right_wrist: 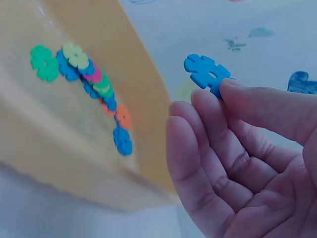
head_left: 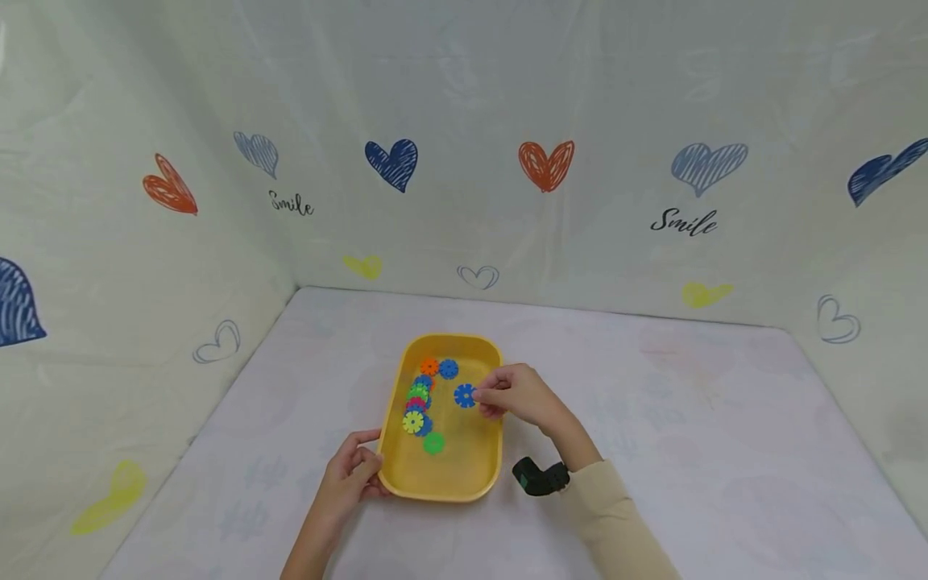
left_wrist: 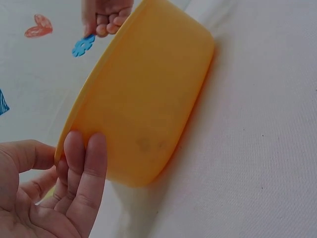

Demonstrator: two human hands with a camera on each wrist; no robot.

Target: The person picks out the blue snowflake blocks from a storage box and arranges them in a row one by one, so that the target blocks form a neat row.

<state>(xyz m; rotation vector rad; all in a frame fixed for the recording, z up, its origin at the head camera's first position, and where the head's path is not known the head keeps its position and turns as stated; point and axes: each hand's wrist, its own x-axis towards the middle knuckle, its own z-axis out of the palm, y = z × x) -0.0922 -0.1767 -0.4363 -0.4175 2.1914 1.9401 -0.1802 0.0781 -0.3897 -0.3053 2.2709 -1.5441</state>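
My right hand (head_left: pixel 518 395) pinches a blue notched plastic disc (right_wrist: pixel 205 72) between thumb and fingers, held above the right side of a yellow tray (head_left: pixel 442 483). My left hand (head_left: pixel 351 471) grips the tray's near left rim; the left wrist view shows the thumb at the rim and fingers against the outer wall (left_wrist: pixel 143 99). Inside the tray lies an overlapping row of several discs in blue, green, pink and yellow (head_left: pixel 413 422). An orange disc (head_left: pixel 429 367) and a blue disc (head_left: pixel 449 369) lie at its far end, and a green disc (head_left: pixel 433 443) lies nearer.
The tray stands on a white-covered table (head_left: pixel 652 435). Behind and at the sides hangs a pale sheet (head_left: pixel 464 80) printed with hearts and the word Smile. A black strapped device (head_left: pixel 540 477) sits on the right wrist.
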